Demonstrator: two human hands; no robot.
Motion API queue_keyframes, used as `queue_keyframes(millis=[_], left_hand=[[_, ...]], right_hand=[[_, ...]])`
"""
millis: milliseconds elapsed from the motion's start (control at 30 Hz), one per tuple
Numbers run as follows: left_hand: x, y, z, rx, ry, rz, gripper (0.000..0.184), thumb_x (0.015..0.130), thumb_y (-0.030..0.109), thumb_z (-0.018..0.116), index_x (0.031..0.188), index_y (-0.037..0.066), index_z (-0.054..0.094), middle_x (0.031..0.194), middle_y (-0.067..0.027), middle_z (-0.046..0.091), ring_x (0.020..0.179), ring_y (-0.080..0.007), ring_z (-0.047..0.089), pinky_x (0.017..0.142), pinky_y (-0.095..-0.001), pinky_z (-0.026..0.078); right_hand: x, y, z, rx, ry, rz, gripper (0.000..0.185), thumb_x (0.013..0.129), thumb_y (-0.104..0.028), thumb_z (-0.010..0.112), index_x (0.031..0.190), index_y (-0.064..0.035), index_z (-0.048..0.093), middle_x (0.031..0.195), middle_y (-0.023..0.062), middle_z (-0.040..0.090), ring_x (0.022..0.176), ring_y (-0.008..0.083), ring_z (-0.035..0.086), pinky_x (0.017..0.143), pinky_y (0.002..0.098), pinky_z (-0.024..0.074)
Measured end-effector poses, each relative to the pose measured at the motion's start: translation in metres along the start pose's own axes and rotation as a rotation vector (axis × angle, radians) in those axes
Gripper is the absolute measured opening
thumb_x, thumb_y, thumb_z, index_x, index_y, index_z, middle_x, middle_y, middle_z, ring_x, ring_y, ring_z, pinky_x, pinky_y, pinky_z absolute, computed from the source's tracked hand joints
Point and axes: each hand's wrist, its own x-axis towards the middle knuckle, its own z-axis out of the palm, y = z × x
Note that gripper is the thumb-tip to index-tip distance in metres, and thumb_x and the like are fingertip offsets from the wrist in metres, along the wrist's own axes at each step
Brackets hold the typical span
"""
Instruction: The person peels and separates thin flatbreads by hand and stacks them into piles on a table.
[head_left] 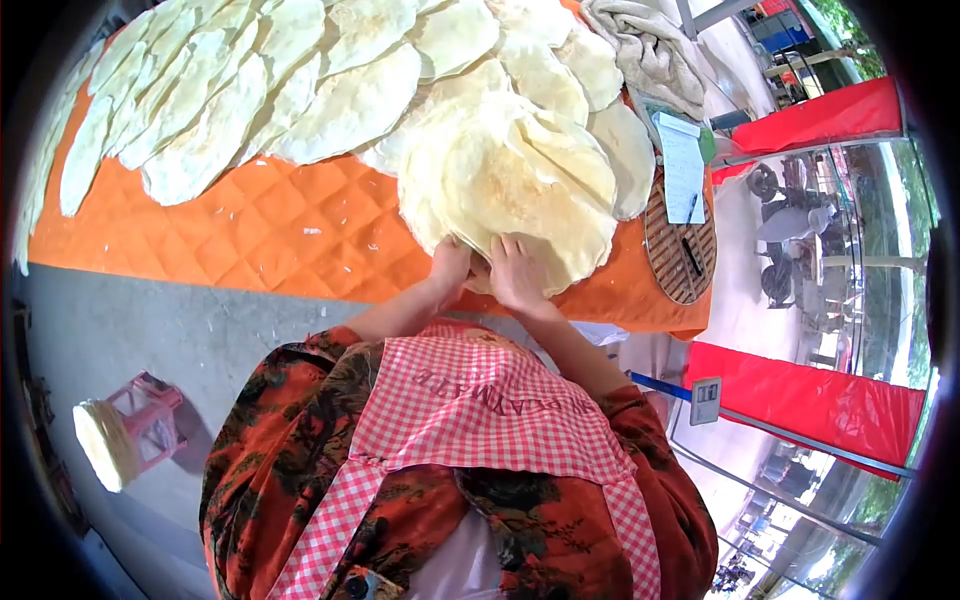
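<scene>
A pile of thin, pale round flatbreads [530,180] lies in front of me near the table's front edge. My left hand [454,265] grips the near edge of the pile, its fingers bent over the rim. Just to its right, my right hand [516,272] has its fingers curled over the same edge, with the thumb side partly hidden. How many sheets are between the fingers cannot be made out. The top sheets look wrinkled and folded at the upper right.
Overlapping rows of flatbreads [350,100] cover the back of the orange tablecloth [290,225]. To the right are a round slatted board [660,250], a notepad [680,160] with a pen, and a grey towel [650,50]. A pink stool [155,420] bearing stacked rounds stands on the left floor.
</scene>
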Motion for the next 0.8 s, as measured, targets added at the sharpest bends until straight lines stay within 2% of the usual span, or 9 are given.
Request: queue_keyframes(millis=[67,100,233,333,433,633,800], left_hand=[[-0.005,0.012,-0.002,-0.008,-0.105,-0.053,0.027,0.087,-0.001,0.042,0.113,-0.004,0.049,0.089,-0.0179,0.062,0.070,-0.0270,0.065,0.059,-0.0361,0.055],[-0.011,0.017,-0.002,-0.017,-0.126,-0.063,0.024,0.088,0.001,0.043,0.111,-0.003,0.050,0.086,-0.0170,0.063,0.068,-0.0258,0.064,0.057,-0.0350,0.055],[-0.019,0.030,0.008,-0.034,-0.169,-0.025,0.019,0.089,0.003,0.044,0.105,-0.003,0.052,0.082,-0.0161,0.064,0.063,-0.0232,0.063,0.054,-0.0327,0.053],[-0.021,0.033,0.006,0.000,-0.187,-0.047,0.019,0.088,0.002,0.044,0.104,-0.003,0.053,0.082,-0.0158,0.064,0.064,-0.0223,0.063,0.055,-0.0317,0.053],[-0.015,0.029,0.004,-0.023,-0.167,-0.035,0.020,0.088,0.001,0.045,0.105,-0.003,0.054,0.083,-0.0149,0.063,0.067,-0.0213,0.063,0.057,-0.0307,0.053],[-0.010,0.026,0.001,-0.152,-0.223,-0.096,0.022,0.089,0.002,0.046,0.108,-0.003,0.055,0.089,-0.0138,0.064,0.072,-0.0210,0.063,0.062,-0.0306,0.054],[-0.015,0.030,0.005,-0.158,-0.208,-0.115,0.022,0.090,0.005,0.048,0.110,-0.002,0.055,0.096,-0.0135,0.063,0.079,-0.0209,0.064,0.068,-0.0314,0.055]], right_hand=[[-0.011,-0.014,-0.002,0.071,0.089,0.027,0.055,0.071,-0.011,0.060,0.124,-0.0007,0.047,0.126,0.0158,0.049,0.112,0.0334,0.048,0.087,0.0476,0.0432],[-0.012,-0.013,0.000,0.122,0.027,0.057,0.071,0.068,-0.015,0.063,0.133,-0.0016,0.039,0.136,0.0157,0.041,0.120,0.0347,0.043,0.093,0.0510,0.0391],[-0.009,0.001,0.003,0.170,0.015,0.053,0.080,0.065,-0.019,0.069,0.135,-0.0020,0.034,0.135,0.0193,0.041,0.122,0.0386,0.041,0.098,0.0505,0.0358],[-0.007,0.007,0.005,0.266,0.021,0.067,0.080,0.066,-0.021,0.069,0.135,-0.0024,0.035,0.132,0.0209,0.045,0.121,0.0397,0.042,0.098,0.0494,0.0367],[-0.009,0.011,0.010,0.203,0.069,-0.019,0.076,0.068,-0.021,0.067,0.135,-0.0018,0.036,0.127,0.0224,0.048,0.116,0.0412,0.046,0.096,0.0491,0.0390],[-0.005,0.020,0.013,0.216,0.028,-0.023,0.061,0.078,-0.023,0.061,0.131,0.0001,0.042,0.125,0.0241,0.050,0.112,0.0417,0.050,0.093,0.0470,0.0422],[-0.003,0.016,0.016,0.241,0.090,-0.082,0.057,0.078,-0.015,0.057,0.130,0.0022,0.043,0.123,0.0246,0.051,0.113,0.0415,0.049,0.093,0.0446,0.0432]])
